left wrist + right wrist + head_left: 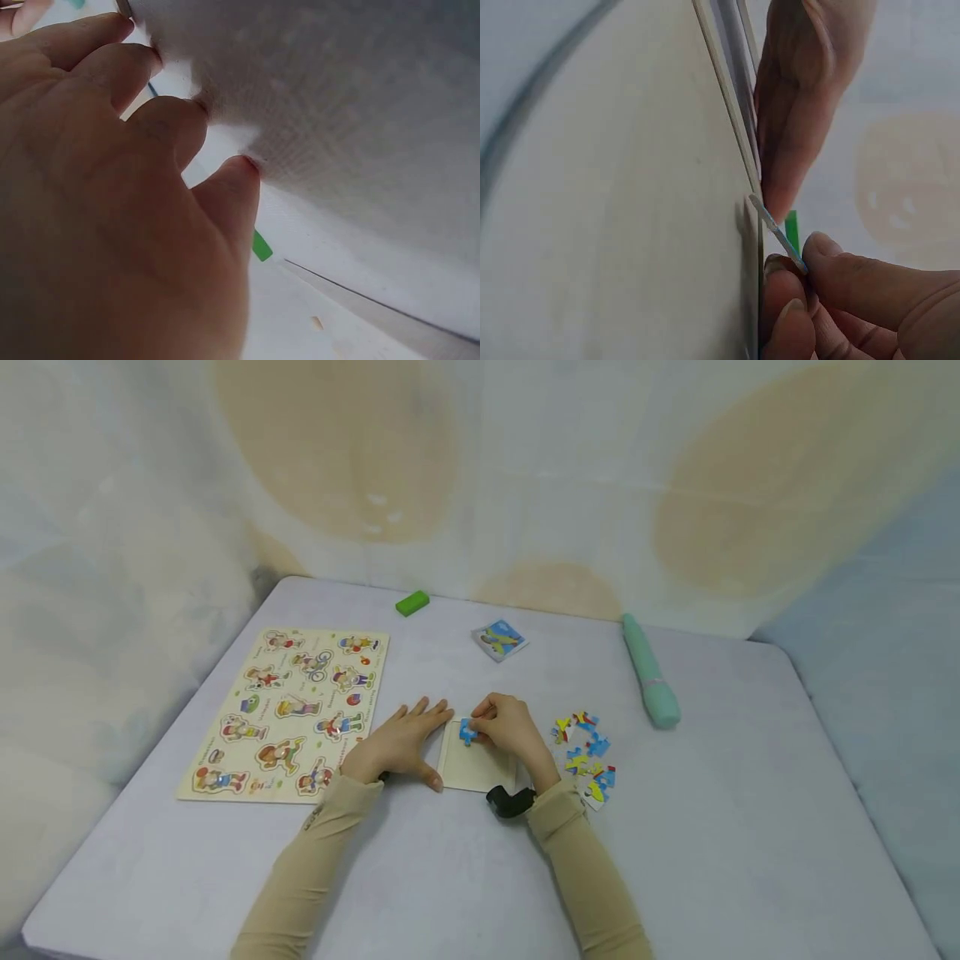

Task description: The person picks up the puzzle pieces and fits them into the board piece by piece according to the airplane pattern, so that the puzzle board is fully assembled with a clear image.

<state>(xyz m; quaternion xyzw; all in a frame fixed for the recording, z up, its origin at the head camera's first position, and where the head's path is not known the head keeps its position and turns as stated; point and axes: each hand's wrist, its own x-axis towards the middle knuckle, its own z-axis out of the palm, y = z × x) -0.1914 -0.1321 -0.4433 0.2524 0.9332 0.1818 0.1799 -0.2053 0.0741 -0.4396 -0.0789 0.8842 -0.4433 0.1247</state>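
My right hand (507,724) pinches a blue jigsaw piece (467,732) between thumb and fingers over the upper left part of a small wooden puzzle tray (480,768). In the right wrist view the piece (778,234) is tilted, one edge down at the tray's surface (645,195). My left hand (405,743) lies with spread fingers on the table at the tray's left side, its fingertips and thumb close to the frame. Loose jigsaw pieces (588,764), blue, yellow and red, lie in a scattered group right of the tray.
A large wooden board with cartoon figures (303,706) lies at the left. Behind the tray are a green block (412,602) and a small picture card (500,639). A mint-green wand-shaped object (649,677) lies at the back right. Curtain-like fabric (540,485) rises behind the table.
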